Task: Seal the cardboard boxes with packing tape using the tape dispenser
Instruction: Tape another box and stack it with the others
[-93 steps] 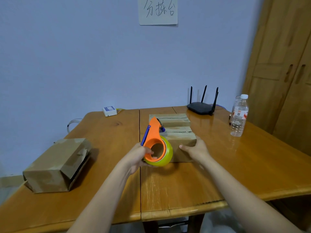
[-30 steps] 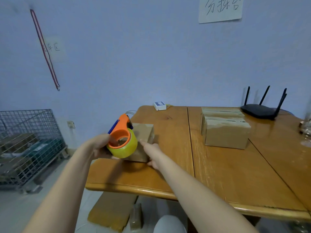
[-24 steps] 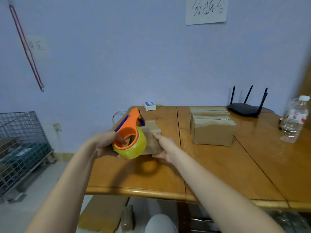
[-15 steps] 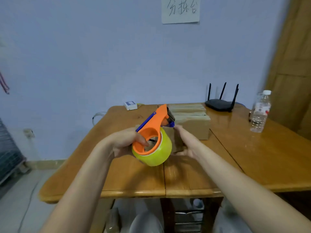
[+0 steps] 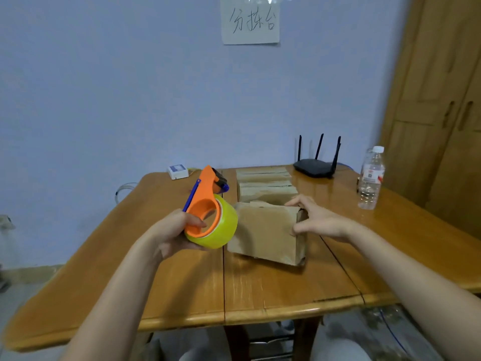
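Note:
A brown cardboard box rests on the wooden table in front of me, its top flaps slightly raised. My right hand grips the box's right end, fingers over the top edge and thumb on the side. My left hand holds an orange tape dispenser with a yellow-green tape roll, lifted above the table just left of the box. Two taped boxes stand side by side behind it.
A black router with antennas sits at the back of the table. A plastic water bottle stands at the right. A small white device lies at the back left. A wooden wardrobe rises on the right.
My right hand has carried the box from the table's left side to the middle, in front of the taped boxes. The dispenser stayed in my left hand. My view swung back right.

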The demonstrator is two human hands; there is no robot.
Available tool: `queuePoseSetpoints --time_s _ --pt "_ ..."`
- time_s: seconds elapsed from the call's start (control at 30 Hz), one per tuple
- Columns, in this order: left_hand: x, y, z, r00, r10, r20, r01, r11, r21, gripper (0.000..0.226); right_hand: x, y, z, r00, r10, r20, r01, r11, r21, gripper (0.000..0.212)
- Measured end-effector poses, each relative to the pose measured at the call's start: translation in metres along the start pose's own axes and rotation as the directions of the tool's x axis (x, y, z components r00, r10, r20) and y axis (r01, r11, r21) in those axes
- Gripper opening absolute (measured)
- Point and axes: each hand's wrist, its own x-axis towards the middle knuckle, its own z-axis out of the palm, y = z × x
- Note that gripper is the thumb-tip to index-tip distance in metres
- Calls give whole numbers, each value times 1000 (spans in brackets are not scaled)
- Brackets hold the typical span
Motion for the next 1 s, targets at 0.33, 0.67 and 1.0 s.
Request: queuePoseSetpoints --time_s 0.33,0.67,1.0 --pt "27 -19 23 995 -97 40 99 992 -77 34 12 1 -2 987 90 136 -10 868 -497 109" --pt "29 -24 35 979 -122 165 107 990 96 34 32 -19 51 996 -77 50 88 650 -754 106" --pt "23 -13 7 960 -171 223 102 951 291 39 22 -17 36 979 -184 84 201 837 -510 92"
